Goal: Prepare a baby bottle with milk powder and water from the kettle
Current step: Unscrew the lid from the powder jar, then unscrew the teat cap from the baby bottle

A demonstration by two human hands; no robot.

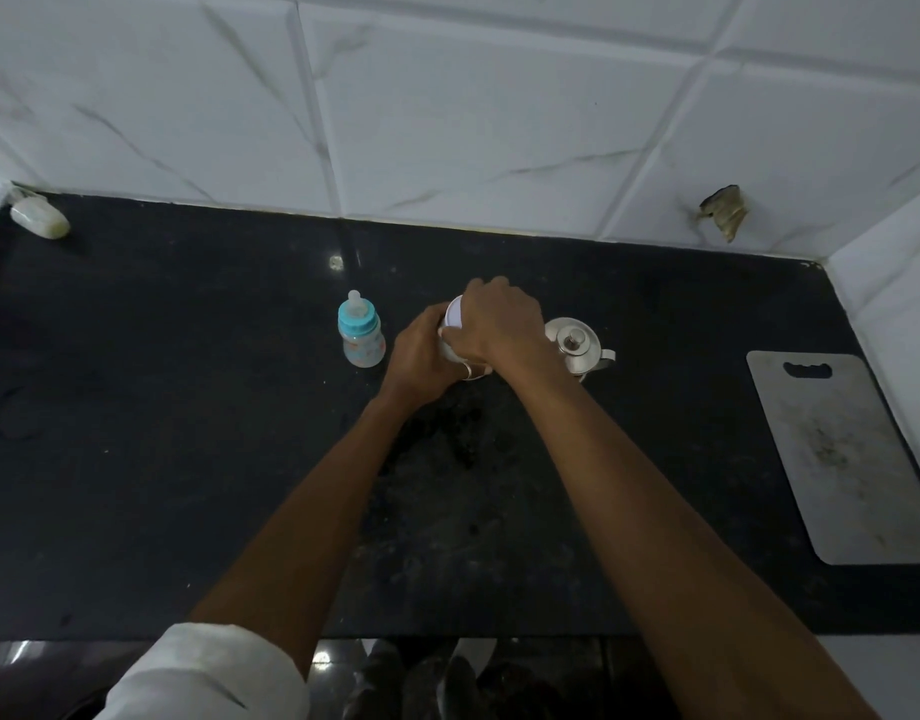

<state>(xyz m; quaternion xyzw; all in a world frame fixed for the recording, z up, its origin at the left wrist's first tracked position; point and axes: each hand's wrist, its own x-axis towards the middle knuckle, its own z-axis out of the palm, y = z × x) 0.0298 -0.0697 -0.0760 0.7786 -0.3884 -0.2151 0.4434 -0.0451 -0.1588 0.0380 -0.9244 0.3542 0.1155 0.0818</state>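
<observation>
A small baby bottle with a blue collar and a clear teat stands upright on the black counter. Just right of it my left hand grips the side of a white container, mostly hidden by both hands. My right hand curls over the container's top, fingers round its lid. A steel kettle with a knobbed lid stands right behind my right wrist, its spout pointing right.
A grey cutting board with a handle slot lies at the counter's right end. A pale lump, perhaps soap, lies in the far left corner. White tiled walls close the back and right. A broken hole marks the back wall.
</observation>
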